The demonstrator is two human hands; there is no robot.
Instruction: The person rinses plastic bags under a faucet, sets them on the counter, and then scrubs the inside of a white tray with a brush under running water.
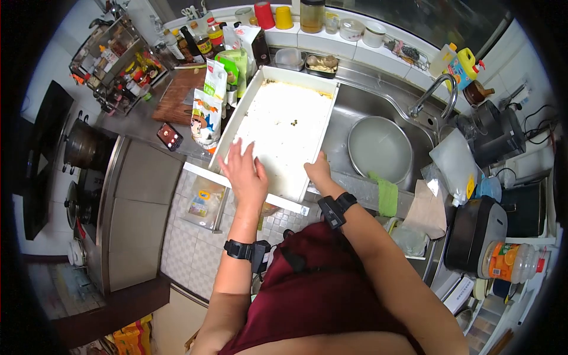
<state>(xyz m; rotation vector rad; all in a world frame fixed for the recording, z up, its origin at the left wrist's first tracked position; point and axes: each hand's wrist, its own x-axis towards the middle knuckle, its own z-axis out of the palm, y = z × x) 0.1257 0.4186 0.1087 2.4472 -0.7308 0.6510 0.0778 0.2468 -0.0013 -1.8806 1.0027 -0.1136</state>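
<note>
White drawer (272, 148): between the food bags (206, 121) & the sink (340, 118), near end under our hands; prob. steadying it for a clean-out, tbh
Our L hand (244, 177): fingers spread wide over the near-L corner, can't tell if touching
Our R hand (319, 171): curled on the R wall; IMO next move needs that hold firm
Dark bits (294, 123): on drawer floor, beyond both hands, so L needs to reach fwd

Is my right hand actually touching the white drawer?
Touching. The head view shows the right hand closed on the white drawer, overlapping its side rim with no gap.
</note>
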